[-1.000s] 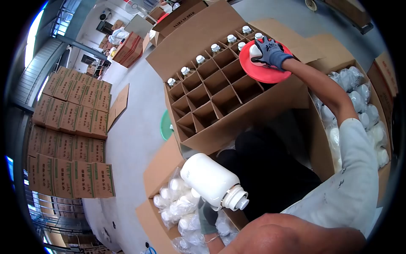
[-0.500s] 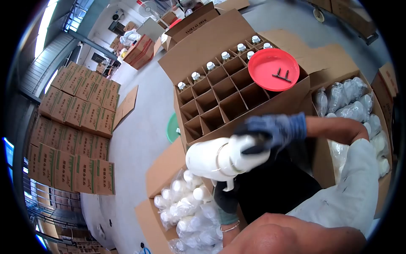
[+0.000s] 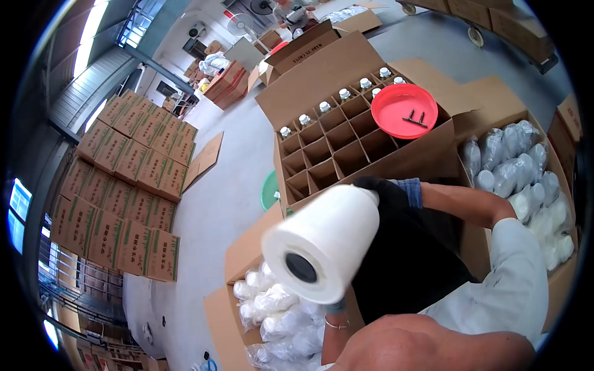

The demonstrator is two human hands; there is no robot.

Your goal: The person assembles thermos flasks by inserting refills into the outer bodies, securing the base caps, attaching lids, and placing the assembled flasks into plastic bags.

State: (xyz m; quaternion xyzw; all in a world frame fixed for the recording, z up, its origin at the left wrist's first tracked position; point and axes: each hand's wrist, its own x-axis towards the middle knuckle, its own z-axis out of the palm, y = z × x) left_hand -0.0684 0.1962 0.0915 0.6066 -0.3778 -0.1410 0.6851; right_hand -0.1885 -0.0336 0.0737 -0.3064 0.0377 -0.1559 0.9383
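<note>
White plastic fills the middle of your view: the bottle (image 3: 337,238) hangs in front of you at a tilt, its base and dark round centre (image 3: 301,268) turned toward your face and its narrow end pointing up to the right. Your right hand (image 3: 385,193), in a dark glove, is closed around that narrow end, likely because it gives the fingers more to wrap than the broad body does. Your left hand (image 3: 336,305) is mostly hidden beneath the base, so you cannot tell how its fingers lie; its place suggests it bears weight from below. Beyond the bottle, cardboard dividers (image 3: 337,136) split a large box (image 3: 427,151) into compartments, presumably to keep the capped bottles (image 3: 344,94) along its far side upright and apart. On its right corner sits a red dish (image 3: 393,102), whose rim probably stops the small metal pieces (image 3: 416,120) from dropping between the dividers. Open cartons flank you, the left carton (image 3: 221,324) and the right carton (image 3: 477,242), both holding plastic-wrapped white things (image 3: 278,300), perhaps bagged against scuffing and placed within arm's reach.
</note>
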